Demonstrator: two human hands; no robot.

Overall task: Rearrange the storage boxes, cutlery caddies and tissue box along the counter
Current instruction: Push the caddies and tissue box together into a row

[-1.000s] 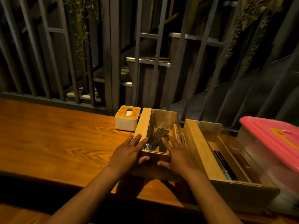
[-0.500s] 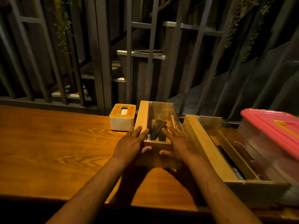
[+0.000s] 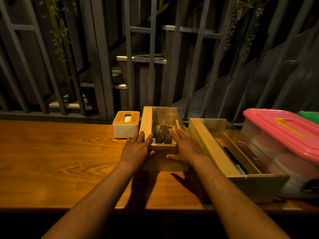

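Observation:
A small wooden cutlery caddy [image 3: 146, 121] with a clear lid stands at the counter's back, dark cutlery inside. My left hand [image 3: 137, 148] grips its near left corner and my right hand [image 3: 187, 148] its near right corner, thumbs on the front face. Touching its left side is a white tissue box [image 3: 125, 129] with an orange top. To the right, apart from it, lies a larger wooden caddy [image 3: 205, 142], angled. Right of that sits a clear storage box with a pink lid [image 3: 283, 128].
The wooden counter [image 3: 60, 157] stretches left, bare wood. A dark metal railing [image 3: 103, 66] runs right behind the counter's back edge. A green lid [image 3: 310, 116] peeks out behind the pink one. The near counter edge lies under my forearms.
Both hands have pushed the small caddy away from me toward the railing, so it now sits level with the tissue box. The larger caddy has not moved.

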